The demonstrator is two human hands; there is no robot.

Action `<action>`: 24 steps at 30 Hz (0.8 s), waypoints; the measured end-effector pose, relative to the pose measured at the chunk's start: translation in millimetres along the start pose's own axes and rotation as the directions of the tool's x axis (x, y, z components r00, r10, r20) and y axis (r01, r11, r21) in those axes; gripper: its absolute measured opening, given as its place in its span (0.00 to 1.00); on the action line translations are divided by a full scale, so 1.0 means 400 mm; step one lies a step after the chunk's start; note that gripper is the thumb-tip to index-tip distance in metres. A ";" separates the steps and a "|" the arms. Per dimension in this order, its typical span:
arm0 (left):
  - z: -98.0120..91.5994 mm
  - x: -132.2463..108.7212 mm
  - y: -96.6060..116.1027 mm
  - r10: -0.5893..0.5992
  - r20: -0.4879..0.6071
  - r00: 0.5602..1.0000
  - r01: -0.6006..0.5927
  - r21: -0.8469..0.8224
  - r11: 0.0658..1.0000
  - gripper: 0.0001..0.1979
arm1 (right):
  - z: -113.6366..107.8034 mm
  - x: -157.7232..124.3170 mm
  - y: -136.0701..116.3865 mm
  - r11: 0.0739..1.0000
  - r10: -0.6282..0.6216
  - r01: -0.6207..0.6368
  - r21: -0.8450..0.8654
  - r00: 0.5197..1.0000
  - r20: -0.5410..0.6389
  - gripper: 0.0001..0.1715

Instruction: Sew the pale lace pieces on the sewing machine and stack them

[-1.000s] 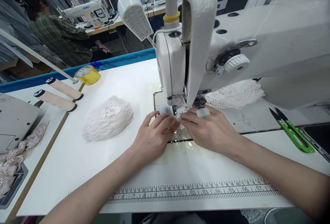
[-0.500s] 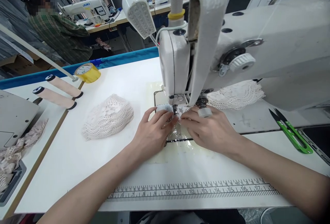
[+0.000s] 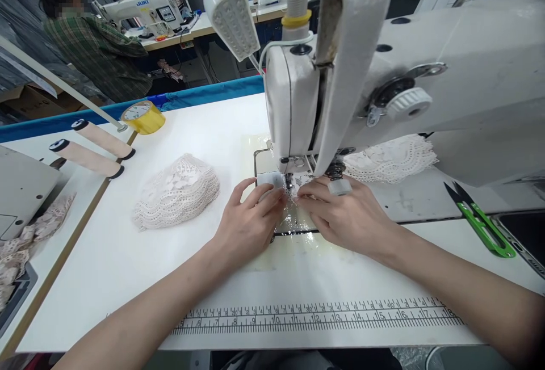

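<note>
A small piece of white lace (image 3: pixel 303 180) lies under the needle area of the white sewing machine (image 3: pixel 292 109). My right hand (image 3: pixel 344 211) holds its right side, fingers bent and pressed together beside the presser foot. From the left, my left hand (image 3: pixel 253 217) pinches the near edge of the lace with thumb and fingertips. Its index finger reaches out by the metal needle plate (image 3: pixel 264 160). Fingers hide much of the lace. A folded pile of white lace (image 3: pixel 179 194) rests to the left, and another lace pile (image 3: pixel 389 157) sits behind the machine head.
Green thread snips (image 3: pixel 481 222) lie at the right beside a dark flat device (image 3: pixel 522 236). Yellow tape (image 3: pixel 143 117) and two thread cones (image 3: pixel 87 157) are at the left. A printed ruler (image 3: pixel 315 316) runs along the front edge. A person (image 3: pixel 93 52) sits at another machine.
My left hand has shifted slightly, its fingers drawn a little back and closer together at the lace. The right hand stays nearly still. The whole view has moved slightly.
</note>
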State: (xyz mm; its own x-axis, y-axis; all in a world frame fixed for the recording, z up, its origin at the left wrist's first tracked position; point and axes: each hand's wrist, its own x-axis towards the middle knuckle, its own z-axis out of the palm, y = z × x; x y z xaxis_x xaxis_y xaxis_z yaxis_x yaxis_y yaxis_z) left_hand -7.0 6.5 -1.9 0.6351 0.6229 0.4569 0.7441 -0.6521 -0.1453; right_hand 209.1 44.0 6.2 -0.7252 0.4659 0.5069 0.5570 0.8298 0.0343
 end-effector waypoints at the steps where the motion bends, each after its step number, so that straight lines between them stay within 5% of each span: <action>1: 0.000 0.001 0.000 -0.005 0.000 1.000 0.005 0.000 1.000 0.16 | 0.002 0.000 0.000 1.000 0.001 -0.001 0.001 1.000 0.004 0.17; 24: 0.003 0.013 -0.001 -0.138 0.045 0.989 0.136 0.033 0.990 0.16 | 0.015 -0.002 0.003 1.000 0.004 -0.004 -0.022 1.000 0.003 0.17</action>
State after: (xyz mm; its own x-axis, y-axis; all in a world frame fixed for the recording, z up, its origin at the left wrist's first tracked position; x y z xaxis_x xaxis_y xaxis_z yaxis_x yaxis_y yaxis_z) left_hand -3.8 10.5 -0.7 0.5354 0.7255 0.4325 0.8300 -0.5466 -0.1105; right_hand 208.0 46.4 0.8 -0.7242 0.4701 0.5046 0.5687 0.8209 0.0515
